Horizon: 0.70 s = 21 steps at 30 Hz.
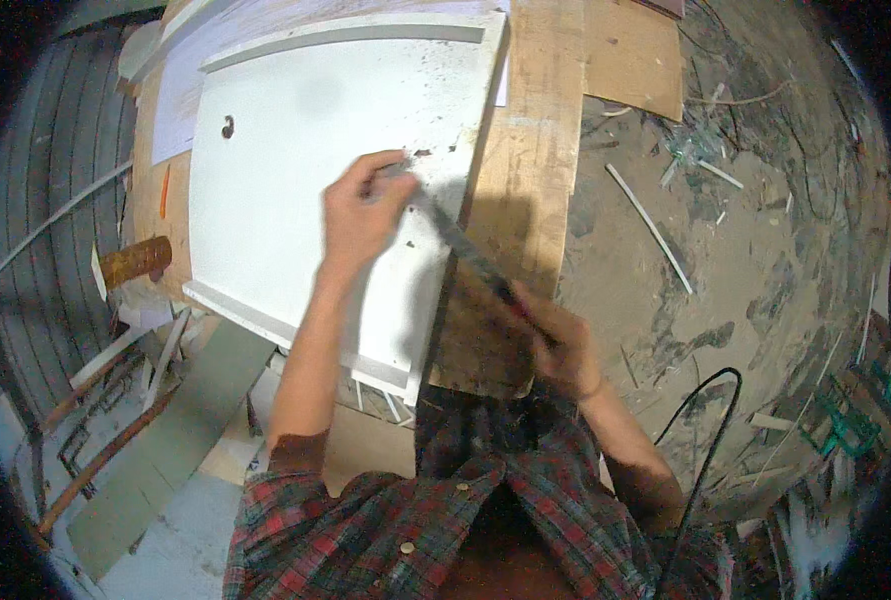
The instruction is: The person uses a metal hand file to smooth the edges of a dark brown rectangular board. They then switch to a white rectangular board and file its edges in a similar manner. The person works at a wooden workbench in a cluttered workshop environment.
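My right hand (pixel 562 350) is closed round the near end of a long, dark, narrow bar that looks like a file (pixel 477 264), slightly blurred, with a reddish patch by the fingers. My left hand (pixel 367 205) pinches its far end between thumb and fingers. The bar slants across the right edge of a white panel (pixel 275 200), which has raised strips along its far and near ends. Dark crumbs lie on the panel near my left fingertips. A dark-rimmed hole (pixel 227 127) shows at its left. Whether the bar touches the panel's edge I cannot tell.
Beneath the panel is a wooden table (pixel 530 150). A brown cylinder (pixel 135 263) and an orange stick (pixel 165 190) lie to its left. White strips (pixel 650 228) and scraps litter the dirty floor at right. A black cable (pixel 710 400) loops beside my right arm.
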Each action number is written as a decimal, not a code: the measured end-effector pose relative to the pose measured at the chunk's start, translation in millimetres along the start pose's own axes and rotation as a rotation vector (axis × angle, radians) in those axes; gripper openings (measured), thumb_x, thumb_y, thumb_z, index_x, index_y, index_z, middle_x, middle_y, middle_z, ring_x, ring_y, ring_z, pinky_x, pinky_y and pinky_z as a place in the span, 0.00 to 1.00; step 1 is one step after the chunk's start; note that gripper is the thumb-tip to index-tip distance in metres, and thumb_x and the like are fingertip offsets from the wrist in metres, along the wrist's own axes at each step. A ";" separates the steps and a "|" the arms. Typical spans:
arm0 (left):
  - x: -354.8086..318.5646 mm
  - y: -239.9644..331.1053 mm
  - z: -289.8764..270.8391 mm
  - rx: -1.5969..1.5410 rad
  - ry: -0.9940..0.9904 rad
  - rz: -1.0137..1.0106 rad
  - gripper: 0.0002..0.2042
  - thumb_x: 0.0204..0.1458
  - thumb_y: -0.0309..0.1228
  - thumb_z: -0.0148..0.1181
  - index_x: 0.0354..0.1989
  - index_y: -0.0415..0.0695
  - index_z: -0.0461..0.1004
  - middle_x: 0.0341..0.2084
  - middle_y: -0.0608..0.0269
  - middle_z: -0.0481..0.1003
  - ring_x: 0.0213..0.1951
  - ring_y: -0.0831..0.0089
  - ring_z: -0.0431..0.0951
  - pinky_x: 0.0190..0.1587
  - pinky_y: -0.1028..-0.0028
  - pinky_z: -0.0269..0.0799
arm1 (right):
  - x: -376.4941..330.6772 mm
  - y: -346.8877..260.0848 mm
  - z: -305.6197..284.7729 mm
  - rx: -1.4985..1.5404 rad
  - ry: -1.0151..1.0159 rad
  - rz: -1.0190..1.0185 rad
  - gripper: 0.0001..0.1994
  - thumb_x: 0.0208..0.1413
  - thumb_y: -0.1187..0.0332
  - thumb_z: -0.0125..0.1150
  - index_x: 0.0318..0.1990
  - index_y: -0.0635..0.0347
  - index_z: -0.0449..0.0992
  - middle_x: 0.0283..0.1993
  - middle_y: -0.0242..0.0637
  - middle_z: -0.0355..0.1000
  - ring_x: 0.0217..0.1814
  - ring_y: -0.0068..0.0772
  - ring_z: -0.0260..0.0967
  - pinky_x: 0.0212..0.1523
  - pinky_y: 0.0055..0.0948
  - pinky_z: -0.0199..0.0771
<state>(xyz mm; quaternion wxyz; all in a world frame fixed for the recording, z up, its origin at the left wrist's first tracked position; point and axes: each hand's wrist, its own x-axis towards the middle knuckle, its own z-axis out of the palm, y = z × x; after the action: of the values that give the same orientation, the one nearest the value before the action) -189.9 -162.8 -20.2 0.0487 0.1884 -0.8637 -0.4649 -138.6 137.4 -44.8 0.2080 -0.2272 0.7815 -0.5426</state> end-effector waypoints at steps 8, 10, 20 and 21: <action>6.7 12.0 -0.7 -0.030 -0.059 -0.020 0.12 0.56 0.29 0.68 0.47 0.40 0.80 0.31 0.63 0.81 0.32 0.80 0.78 0.36 0.77 0.74 | 15.2 -24.3 -43.6 0.111 -0.071 0.254 0.22 0.57 0.78 0.56 0.61 0.56 0.77 0.56 0.45 0.78 0.48 0.43 0.80 0.54 0.36 0.77; 7.4 -3.2 -9.1 0.014 -0.068 -0.001 0.11 0.56 0.29 0.68 0.47 0.41 0.81 0.31 0.62 0.81 0.32 0.80 0.78 0.36 0.77 0.74 | 17.5 -20.8 -28.9 0.066 -0.057 0.157 0.21 0.59 0.77 0.55 0.60 0.57 0.77 0.55 0.45 0.79 0.47 0.37 0.80 0.52 0.34 0.77; 11.7 15.9 -15.1 -0.046 -0.366 0.183 0.11 0.57 0.32 0.67 0.44 0.39 0.81 0.34 0.63 0.80 0.34 0.80 0.77 0.38 0.77 0.74 | -30.2 -55.1 -27.6 0.132 0.165 0.390 0.15 0.63 0.68 0.62 0.57 0.58 0.80 0.41 0.38 0.82 0.38 0.20 0.74 0.42 0.25 0.75; 11.1 6.8 -10.8 0.008 -0.326 0.323 0.10 0.56 0.31 0.67 0.43 0.39 0.82 0.34 0.63 0.80 0.35 0.80 0.77 0.38 0.77 0.74 | -36.5 -47.5 -10.2 0.097 0.164 0.389 0.16 0.64 0.69 0.61 0.58 0.59 0.79 0.39 0.35 0.81 0.36 0.19 0.72 0.40 0.25 0.75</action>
<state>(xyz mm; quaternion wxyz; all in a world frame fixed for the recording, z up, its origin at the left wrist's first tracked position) -199.2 -172.0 -9.5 -0.0185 -0.0297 -0.8809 -0.4720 -108.7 151.6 6.2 0.2550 -0.0169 0.7979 -0.5459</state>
